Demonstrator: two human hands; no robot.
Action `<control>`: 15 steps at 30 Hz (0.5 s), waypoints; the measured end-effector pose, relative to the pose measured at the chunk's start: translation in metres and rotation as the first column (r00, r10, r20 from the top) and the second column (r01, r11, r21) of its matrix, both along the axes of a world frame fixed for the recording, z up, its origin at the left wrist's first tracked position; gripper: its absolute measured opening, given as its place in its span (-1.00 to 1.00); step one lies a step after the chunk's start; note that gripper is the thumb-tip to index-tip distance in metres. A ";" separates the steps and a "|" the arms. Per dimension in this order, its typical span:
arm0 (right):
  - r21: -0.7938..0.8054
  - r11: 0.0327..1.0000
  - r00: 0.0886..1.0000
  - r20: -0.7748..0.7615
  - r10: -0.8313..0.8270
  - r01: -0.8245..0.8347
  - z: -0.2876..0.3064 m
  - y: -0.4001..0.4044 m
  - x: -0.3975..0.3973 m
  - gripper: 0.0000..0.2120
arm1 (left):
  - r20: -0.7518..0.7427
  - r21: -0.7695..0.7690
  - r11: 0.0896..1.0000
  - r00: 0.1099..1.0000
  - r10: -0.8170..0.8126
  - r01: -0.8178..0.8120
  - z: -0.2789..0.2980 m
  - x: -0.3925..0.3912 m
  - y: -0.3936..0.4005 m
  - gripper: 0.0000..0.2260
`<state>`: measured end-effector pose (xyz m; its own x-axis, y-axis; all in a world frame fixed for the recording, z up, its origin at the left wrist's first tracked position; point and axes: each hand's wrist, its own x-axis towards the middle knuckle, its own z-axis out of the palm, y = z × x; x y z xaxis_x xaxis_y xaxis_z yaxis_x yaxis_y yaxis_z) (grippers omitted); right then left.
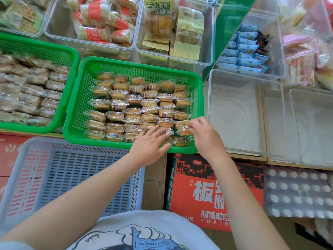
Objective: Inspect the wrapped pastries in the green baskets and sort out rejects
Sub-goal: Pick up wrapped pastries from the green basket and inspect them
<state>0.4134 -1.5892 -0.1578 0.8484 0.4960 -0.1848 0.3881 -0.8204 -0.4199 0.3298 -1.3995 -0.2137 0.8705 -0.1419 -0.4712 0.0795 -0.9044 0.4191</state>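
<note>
Head view showed a far-left green basket (pixel 32 49) of wrapped pastries, then a middle green basket (pixel 75 112) filled with rows of them. Left hand (pixel 149 147) lay flat, grip apart, on the near-right pastries. Right hand (pixel 205 136) pinched one wrapped pastry (pixel 182 127) beside it.

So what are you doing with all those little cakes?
A person is checking the wrapped pastries in the middle green basket. The left hand lies with straight fingers on the packs at the basket's near edge, while the right hand pinches one wrapped pastry at the near right corner. A second green basket of pastries sits to the left, and a grey basket stands in front.
</note>
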 end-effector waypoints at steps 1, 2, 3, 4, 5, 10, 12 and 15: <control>-0.023 1.000 1.000 -0.017 0.012 -0.013 -0.007 0.003 -0.001 -0.86 | 0.005 0.003 1.000 1.000 0.002 -0.002 -0.001 0.000 0.000 -0.48; -0.051 0.998 0.999 -0.034 0.027 -0.029 -0.015 0.005 -0.002 -0.86 | 0.012 0.005 1.000 1.000 0.003 -0.003 -0.002 -0.001 0.000 -0.48; -0.097 0.994 0.998 -0.043 0.049 -0.053 -0.022 0.007 -0.004 -0.87 | 0.020 0.008 1.000 1.000 0.005 -0.005 -0.003 -0.001 -0.001 -0.48; -0.160 0.984 0.997 -0.032 0.076 -0.080 -0.030 0.008 -0.006 -0.87 | 0.030 0.012 1.000 1.000 0.008 -0.009 -0.003 -0.001 -0.001 -0.48; -0.222 0.970 0.995 -0.004 0.103 -0.102 -0.036 0.009 -0.008 -0.85 | 0.039 0.016 1.000 0.999 0.009 -0.010 -0.004 -0.001 -0.002 -0.48; -0.356 0.934 0.983 0.152 0.101 -0.041 -0.047 0.016 -0.008 -0.81 | 0.067 0.044 0.999 0.998 -0.010 0.007 -0.008 -0.001 -0.002 -0.47; -0.415 0.907 0.981 0.136 0.136 -0.068 -0.047 0.018 -0.003 -0.77 | 0.077 0.051 0.999 0.997 -0.019 0.015 -0.008 -0.002 -0.002 -0.47; -0.400 0.914 0.973 0.180 0.144 -0.062 -0.041 0.023 0.007 -0.80 | 0.081 0.065 0.998 0.996 -0.027 0.021 -0.008 -0.002 -0.002 -0.46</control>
